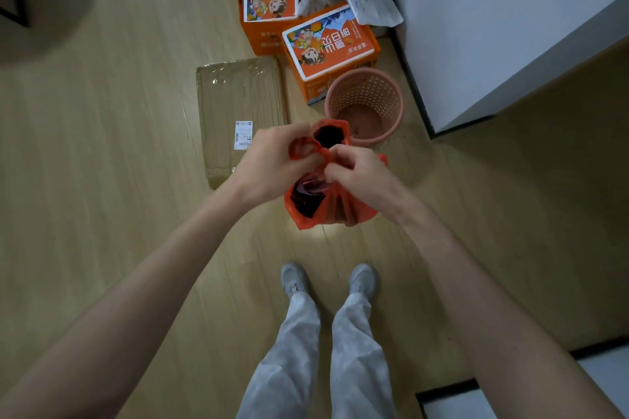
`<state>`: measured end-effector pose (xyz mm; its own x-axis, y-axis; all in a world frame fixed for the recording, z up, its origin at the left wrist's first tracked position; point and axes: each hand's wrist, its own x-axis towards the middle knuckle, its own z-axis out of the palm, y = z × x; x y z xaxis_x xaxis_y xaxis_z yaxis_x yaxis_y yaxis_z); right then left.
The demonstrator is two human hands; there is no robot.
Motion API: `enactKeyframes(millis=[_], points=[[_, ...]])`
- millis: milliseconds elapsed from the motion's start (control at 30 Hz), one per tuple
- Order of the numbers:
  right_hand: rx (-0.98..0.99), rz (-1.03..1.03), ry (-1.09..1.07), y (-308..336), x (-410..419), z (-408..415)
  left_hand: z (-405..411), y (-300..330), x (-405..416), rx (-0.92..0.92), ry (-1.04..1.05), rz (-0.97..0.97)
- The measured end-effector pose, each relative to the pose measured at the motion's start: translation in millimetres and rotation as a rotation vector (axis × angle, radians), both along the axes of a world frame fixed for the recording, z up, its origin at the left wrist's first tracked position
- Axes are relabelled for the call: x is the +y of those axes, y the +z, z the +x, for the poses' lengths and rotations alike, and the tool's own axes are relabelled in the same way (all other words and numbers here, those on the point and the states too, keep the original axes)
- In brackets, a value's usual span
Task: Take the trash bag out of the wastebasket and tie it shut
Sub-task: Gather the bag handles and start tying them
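An orange-red plastic trash bag (335, 207) hangs in the air above the wooden floor, out of the pink mesh wastebasket (366, 105), which stands empty just behind it. My left hand (275, 163) grips the bag's left handle loop. My right hand (360, 173) pinches the other handle at the bag's mouth. The two hands are close together and the handles cross between them. Dark contents show through the bag's openings.
Two orange printed cartons (326, 44) stand behind the wastebasket, with crumpled white bags (371, 7) on top. A flattened cardboard box (238, 112) lies on the floor at left. A white cabinet (510, 27) stands at right. My feet in grey shoes (328, 282) are below the bag.
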<state>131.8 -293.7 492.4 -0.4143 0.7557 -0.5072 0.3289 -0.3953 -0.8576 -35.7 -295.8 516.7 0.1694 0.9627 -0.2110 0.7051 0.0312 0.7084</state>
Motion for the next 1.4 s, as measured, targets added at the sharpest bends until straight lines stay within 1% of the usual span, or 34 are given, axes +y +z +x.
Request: enactKeyframes(millis=[33,100,167,267,367,567,633,667,733,800,833,867,900,933,1000,1033,1067,1133,1233,1333,1400], points=[[-0.108,0.128,0.037,-0.6,-2.2,-1.7,1.7,3.0,2.9,-0.046,0.030,-0.074],[-0.244,0.371,0.003,-2.8,-8.4,-4.7,3.2,8.6,8.4,-0.216,0.086,-0.286],[-0.292,0.591,-0.074,-5.1,-14.2,-4.8,3.8,13.2,12.0,-0.354,0.111,-0.457],[-0.329,0.861,-0.096,-6.9,-23.3,0.5,3.5,16.8,17.2,-0.464,0.137,-0.577],[-0.347,0.995,-0.071,-6.8,-25.2,8.0,7.3,16.8,18.6,-0.554,0.184,-0.639],[-0.302,1.113,-0.130,-4.3,-18.0,22.3,16.7,18.8,20.4,-0.735,0.260,-0.720],[-0.275,1.059,-0.181,0.1,-13.9,26.5,21.0,19.3,20.5,-0.756,0.260,-0.715],[-0.258,0.999,-0.212,3.0,-12.0,27.4,22.8,19.1,20.8,-0.754,0.263,-0.705],[-0.178,0.787,-0.269,8.0,-7.7,25.1,25.8,19.9,21.1,-0.723,0.286,-0.666],[-0.033,0.445,-0.317,11.6,-4.1,22.2,27.0,18.9,22.4,-0.669,0.332,-0.624],[0.082,0.232,-0.345,14.3,-3.7,21.2,28.2,17.9,22.7,-0.630,0.368,-0.605],[0.211,0.024,-0.375,17.6,-3.4,20.5,29.0,16.2,23.2,-0.578,0.410,-0.569],[0.299,-0.116,-0.405,19.3,-3.4,21.2,29.5,13.9,23.5,-0.495,0.448,-0.496],[0.316,-0.157,-0.406,20.9,-4.4,23.3,28.6,12.4,24.9,-0.378,0.483,-0.392],[0.189,-0.035,-0.377,20.6,-11.0,34.3,21.3,12.4,31.8,-0.175,0.578,-0.170],[0.117,0.044,-0.372,17.6,-16.1,43.0,12.6,12.7,36.6,-0.134,0.643,-0.115],[0.064,0.073,-0.370,14.4,-20.9,54.5,2.5,13.7,41.3,-0.112,0.706,-0.098],[-0.024,0.067,-0.326,4.4,-29.8,76.8,-16.9,12.7,47.3,-0.125,0.775,-0.160],[-0.094,-0.007,-0.267,-16.2,-33.2,92.0,-28.0,-0.2,41.8,-0.266,0.875,-0.332],[-0.129,-0.041,-0.321,-30.7,-27.5,87.0,-27.5,-12.6,34.5,-0.420,0.985,-0.419],[-0.136,-0.060,-0.421,-33.5,-25.9,76.5,-24.5,-17.5,34.7,-0.448,0.996,-0.408]])
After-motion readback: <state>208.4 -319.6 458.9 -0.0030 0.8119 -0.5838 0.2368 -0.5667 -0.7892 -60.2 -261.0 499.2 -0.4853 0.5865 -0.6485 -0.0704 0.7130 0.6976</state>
